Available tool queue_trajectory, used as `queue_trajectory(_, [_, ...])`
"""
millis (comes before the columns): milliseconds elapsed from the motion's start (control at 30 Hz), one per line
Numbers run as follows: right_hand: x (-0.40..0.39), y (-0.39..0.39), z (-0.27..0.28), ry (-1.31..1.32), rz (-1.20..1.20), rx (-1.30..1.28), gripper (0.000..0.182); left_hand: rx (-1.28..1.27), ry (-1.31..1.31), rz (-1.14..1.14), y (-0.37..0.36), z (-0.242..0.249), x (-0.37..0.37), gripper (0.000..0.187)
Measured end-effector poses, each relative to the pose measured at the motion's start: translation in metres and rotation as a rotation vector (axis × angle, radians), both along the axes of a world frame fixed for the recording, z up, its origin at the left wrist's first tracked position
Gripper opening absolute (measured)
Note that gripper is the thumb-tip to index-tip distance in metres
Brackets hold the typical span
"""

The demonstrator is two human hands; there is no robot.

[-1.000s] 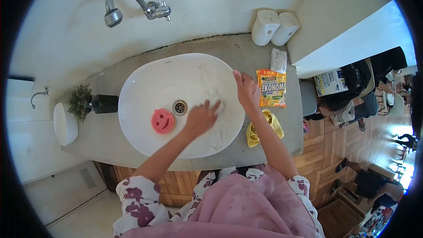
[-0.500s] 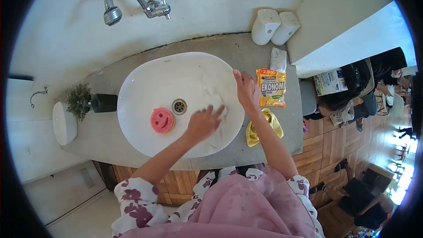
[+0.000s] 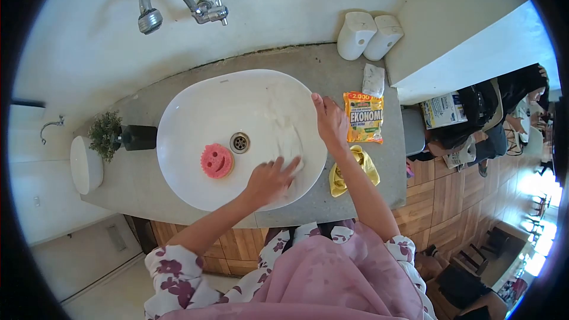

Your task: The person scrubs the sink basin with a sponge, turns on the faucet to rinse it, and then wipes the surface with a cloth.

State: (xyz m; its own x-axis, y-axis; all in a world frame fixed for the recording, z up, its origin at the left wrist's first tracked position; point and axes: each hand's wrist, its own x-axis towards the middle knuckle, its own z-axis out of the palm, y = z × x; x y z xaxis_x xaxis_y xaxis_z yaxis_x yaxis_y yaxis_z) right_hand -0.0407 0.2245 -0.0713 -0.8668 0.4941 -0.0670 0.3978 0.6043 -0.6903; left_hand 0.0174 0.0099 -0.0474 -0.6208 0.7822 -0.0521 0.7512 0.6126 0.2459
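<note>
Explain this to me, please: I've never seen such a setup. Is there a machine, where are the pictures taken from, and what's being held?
There is no machine here, only a person's two bare hands. Every picture comes from one camera worn on the head, looking forward and down, with a view that bends at the edges.

The white basin sits on a grey counter. The left hand has its fingers against the inside of the basin, by some whitish smears; whether anything is under them, I cannot tell. The right hand seems to grip the rim.

In the basin, a pink smiley sponge lies beside the drain. To the right on the counter are a yellow packet and a yellow cloth.
</note>
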Motion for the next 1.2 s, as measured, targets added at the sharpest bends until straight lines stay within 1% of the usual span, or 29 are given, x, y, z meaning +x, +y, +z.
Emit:
queue_trajectory(33, [-0.001,0.0,-0.001,-0.004,0.002,-0.001,0.056,-0.002,-0.081,-0.04,-0.006,0.006,0.006,0.052])
queue_trajectory(67, [-0.001,0.0,-0.001,-0.008,0.006,-0.002,0.056,-0.006,-0.084,-0.041,-0.005,0.004,0.002,0.052])
queue_trajectory(133, [-0.002,-0.001,-0.001,-0.007,0.012,-0.009,0.056,0.007,-0.053,0.009,-0.001,-0.01,-0.018,0.055])
queue_trajectory(167, [-0.002,0.0,0.0,-0.005,0.017,-0.011,0.056,-0.004,0.026,0.055,0.006,-0.022,-0.034,0.055])
queue_trajectory(233, [-0.003,0.001,0.0,0.006,0.012,-0.015,0.057,0.097,0.098,0.104,0.018,-0.026,-0.064,0.053])
queue_trajectory(367, [-0.002,0.001,-0.003,-0.02,0.023,0.007,0.056,0.007,0.04,0.119,0.011,-0.016,-0.037,0.054])
queue_trajectory(433, [-0.004,0.001,-0.001,-0.012,0.009,0.005,0.056,0.02,-0.106,-0.007,-0.004,0.002,-0.002,0.056])
queue_trajectory(533, [-0.002,0.002,-0.002,-0.016,0.002,-0.018,0.055,0.029,-0.178,-0.076,-0.018,0.023,0.012,0.057])
queue_trajectory(633, [-0.004,-0.001,-0.001,-0.02,0.006,-0.027,0.055,0.026,-0.194,-0.043,-0.005,0.002,-0.015,0.057])
queue_trajectory(667, [-0.003,0.0,0.0,-0.037,0.002,-0.019,0.055,0.037,-0.137,-0.009,0.003,-0.009,-0.027,0.055])
queue_trajectory(733, [-0.003,0.001,0.001,-0.033,-0.003,-0.018,0.055,0.051,-0.119,0.005,0.013,-0.009,-0.041,0.053])
queue_trajectory(833, [-0.003,-0.001,-0.002,-0.017,0.005,-0.018,0.054,0.019,-0.102,0.018,0.007,0.001,-0.023,0.051])
queue_trajectory(900, [-0.004,0.001,-0.002,-0.008,-0.005,-0.011,0.054,0.117,-0.222,-0.067,-0.005,0.018,0.004,0.052])
queue_trajectory(933, [-0.003,0.001,-0.001,-0.01,-0.011,-0.009,0.054,0.116,-0.226,-0.073,-0.01,0.023,0.008,0.052])
queue_trajectory(1000, [-0.002,-0.001,0.0,-0.016,-0.009,-0.011,0.054,0.115,-0.329,-0.021,-0.019,0.029,0.015,0.052])
queue_trajectory(1100, [-0.003,-0.001,0.0,-0.014,0.0,-0.006,0.054,0.11,-0.298,0.021,-0.011,0.005,-0.004,0.053])
queue_trajectory(1200, [-0.002,-0.001,0.0,-0.004,0.001,0.011,0.055,0.07,-0.235,0.051,0.009,0.002,-0.02,0.054])
